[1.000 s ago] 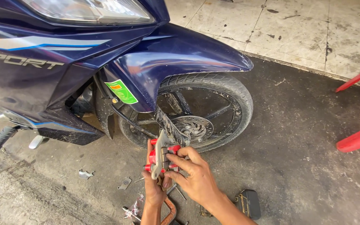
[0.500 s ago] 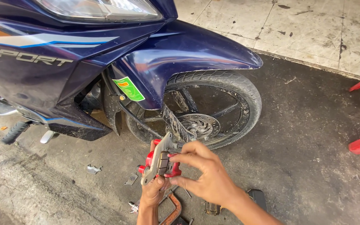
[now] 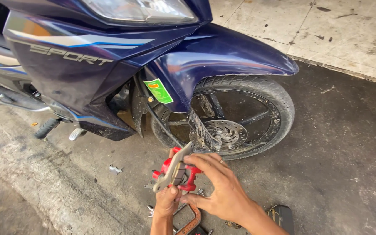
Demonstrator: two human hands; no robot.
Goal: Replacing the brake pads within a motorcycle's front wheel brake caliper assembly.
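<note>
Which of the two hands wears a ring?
The right hand, the larger one nearer the wheel, wears a ring on one finger. The left hand, gripping the red brake caliper from below, shows no ring.

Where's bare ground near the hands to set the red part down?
Right of the right hand the dark floor lies bare, bordered by the tyre and the small black box. Left, past the metal scrap, the concrete is bare too. Under the left hand and red caliper tools crowd the ground.

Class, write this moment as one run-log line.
left hand: grips red brake caliper from below | right hand: fingers on caliper | motorbike front wheel: behind hands | orange clamp: on ground
</note>
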